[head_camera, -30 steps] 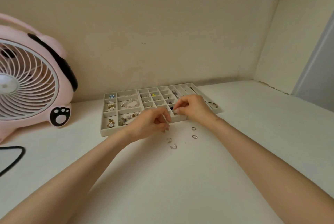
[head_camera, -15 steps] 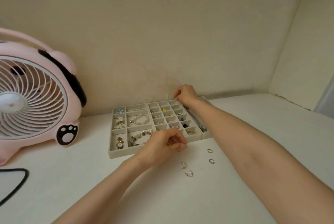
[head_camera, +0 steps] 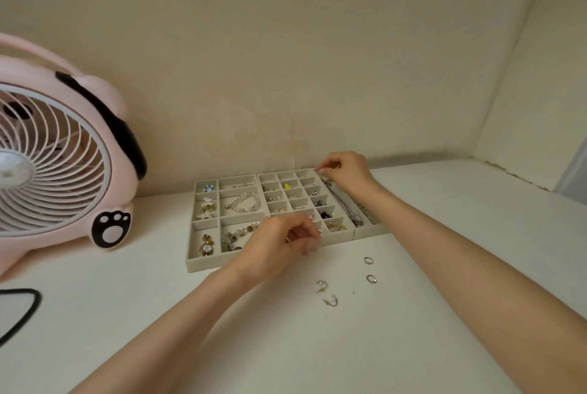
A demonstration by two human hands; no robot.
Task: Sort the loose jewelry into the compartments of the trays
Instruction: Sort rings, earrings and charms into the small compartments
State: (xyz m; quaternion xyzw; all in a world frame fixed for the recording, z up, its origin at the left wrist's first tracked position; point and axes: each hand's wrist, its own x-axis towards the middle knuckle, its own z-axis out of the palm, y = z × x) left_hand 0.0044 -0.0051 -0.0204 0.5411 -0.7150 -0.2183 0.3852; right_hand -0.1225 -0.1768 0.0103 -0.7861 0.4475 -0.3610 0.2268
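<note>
Hovering at the far corner of the grey divided tray (head_camera: pixel 206 266), the right hand (head_camera: pixel 346 171), fingers pinched, risked dropping a piece into the wrong cell; the left hand (head_camera: pixel 279 241) was curled, and I could not tell what either held.

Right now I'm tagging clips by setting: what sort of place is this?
Probably a home, perhaps a bedroom corner: a pink paw-print desk fan and compartmented jewelry trays sit on a white table against a bare cream wall.
</note>
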